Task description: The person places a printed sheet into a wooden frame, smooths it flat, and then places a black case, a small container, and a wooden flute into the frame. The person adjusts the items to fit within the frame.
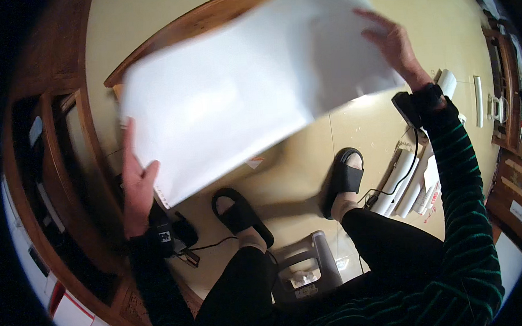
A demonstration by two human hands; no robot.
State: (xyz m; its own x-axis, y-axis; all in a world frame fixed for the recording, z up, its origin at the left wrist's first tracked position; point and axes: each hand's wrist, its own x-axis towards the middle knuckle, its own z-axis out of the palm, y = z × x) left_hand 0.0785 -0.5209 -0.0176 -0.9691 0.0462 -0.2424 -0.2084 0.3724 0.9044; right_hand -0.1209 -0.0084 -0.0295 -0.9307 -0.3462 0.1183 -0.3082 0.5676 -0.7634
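Note:
A large white sheet of paper [228,88] is held up at a slant in front of me, spanning the space between my two hands. My left hand [137,186] has its left edge near the lower corner, thumb on the near face and fingers along the side. At the upper right, my right hand [394,43] holds the right end, its fingers spread against the paper's surface. That end bends and falls into shadow. Black devices with cables sit at both wrists. The sheet covers most of the wooden furniture behind it.
White paper rolls [397,183] lie on the tiled floor to my right. Black slippers [240,215] are on my feet, near a grey plastic stool [323,259]. A curved wooden top [180,35] shows beyond the sheet. Wooden shelving [70,189] lines the left.

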